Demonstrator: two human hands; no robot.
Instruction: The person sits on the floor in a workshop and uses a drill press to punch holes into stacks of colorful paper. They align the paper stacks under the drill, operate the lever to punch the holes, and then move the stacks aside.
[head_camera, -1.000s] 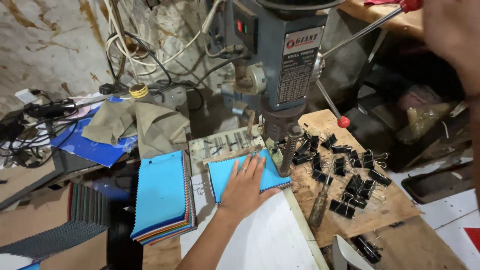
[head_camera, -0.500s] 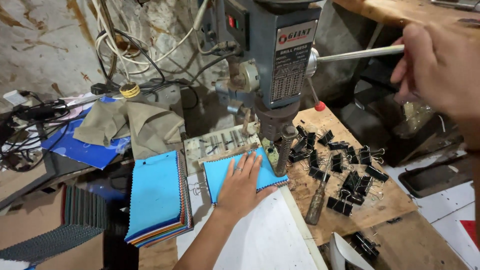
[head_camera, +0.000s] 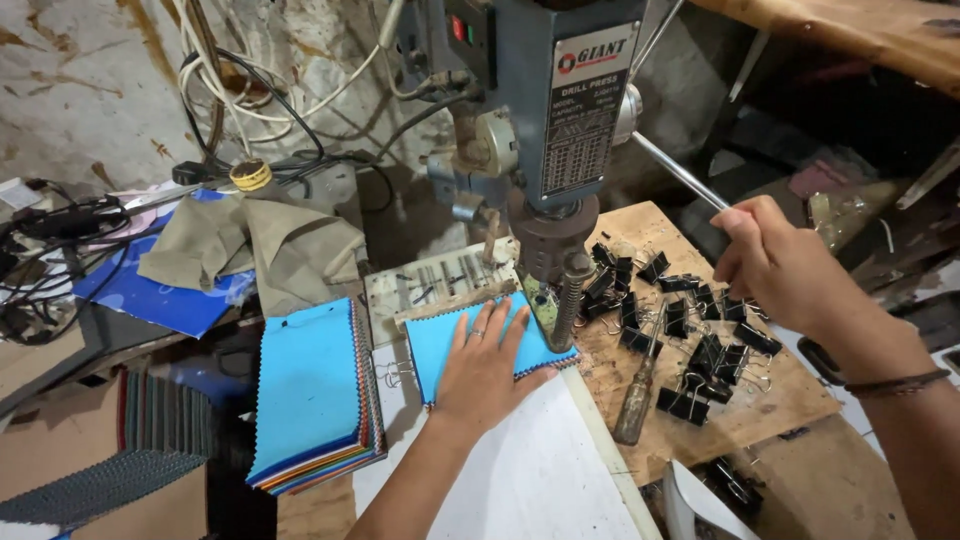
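My left hand (head_camera: 482, 372) lies flat, fingers spread, on a small stack of blue fabric swatches (head_camera: 445, 338) under the chuck (head_camera: 562, 275) of a grey drill press (head_camera: 545, 110). My right hand (head_camera: 780, 262) is closed around the end of the press's metal feed lever (head_camera: 672, 168), which slopes down to the right. A thicker pile of coloured swatches with a blue top sheet (head_camera: 312, 392) sits to the left of my left hand. The drill bit's tip is hidden behind the spring guard.
Many black binder clips (head_camera: 690, 330) and a screwdriver (head_camera: 638, 390) lie on a wooden board (head_camera: 745, 415) at right. A white sheet (head_camera: 530, 470) lies in front. An olive cloth (head_camera: 262, 245), tangled cables (head_camera: 60, 230) and dark swatch stacks (head_camera: 110, 460) crowd the left.
My right hand has pulled the feed lever down from the upper right to mid-height. The view has come closer to the press. My left hand stays pressed on the blue swatches.
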